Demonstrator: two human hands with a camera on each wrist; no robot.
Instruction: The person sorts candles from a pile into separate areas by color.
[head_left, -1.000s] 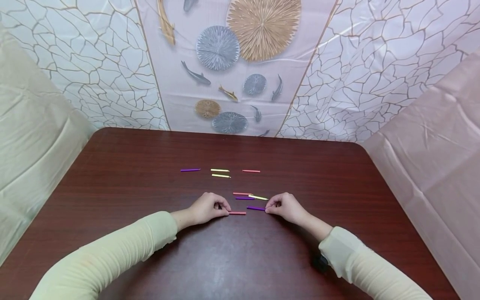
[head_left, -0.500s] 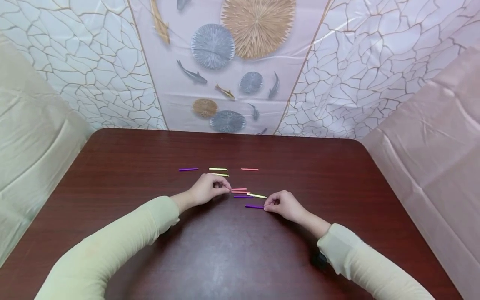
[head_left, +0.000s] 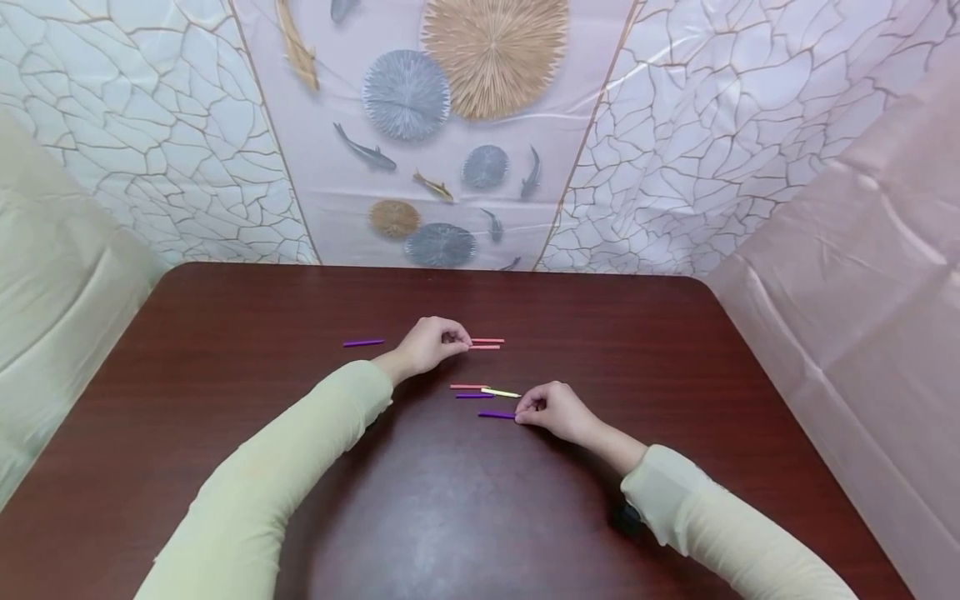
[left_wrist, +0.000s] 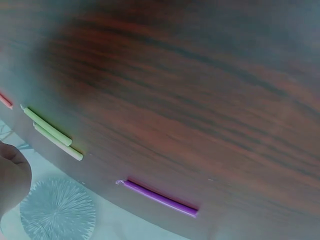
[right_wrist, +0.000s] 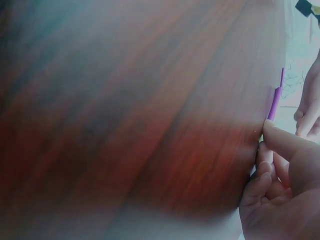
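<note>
Short coloured sticks lie on a dark wooden table [head_left: 225,350]. My left hand [head_left: 459,340] pinches the end of a red stick [head_left: 486,347], which lies just in front of another red stick [head_left: 489,340] in the far row. A purple stick [head_left: 363,342] lies to the left. Two yellow-green sticks [left_wrist: 50,132] show in the left wrist view with that purple stick [left_wrist: 160,198]; the hand hides them in the head view. My right hand [head_left: 521,414] pinches the end of a purple stick [head_left: 495,414] [right_wrist: 275,102] lying on the table.
Between the hands lie a loose red stick [head_left: 467,387], a yellow stick [head_left: 501,392] and a purple stick [head_left: 474,396]. Patterned sheets hang behind the table and at both sides. A small black object [head_left: 624,518] sits under my right sleeve.
My left hand carried a red stick from the near group away to the far row, beside the other red stick. My right hand stayed on its purple stick.
</note>
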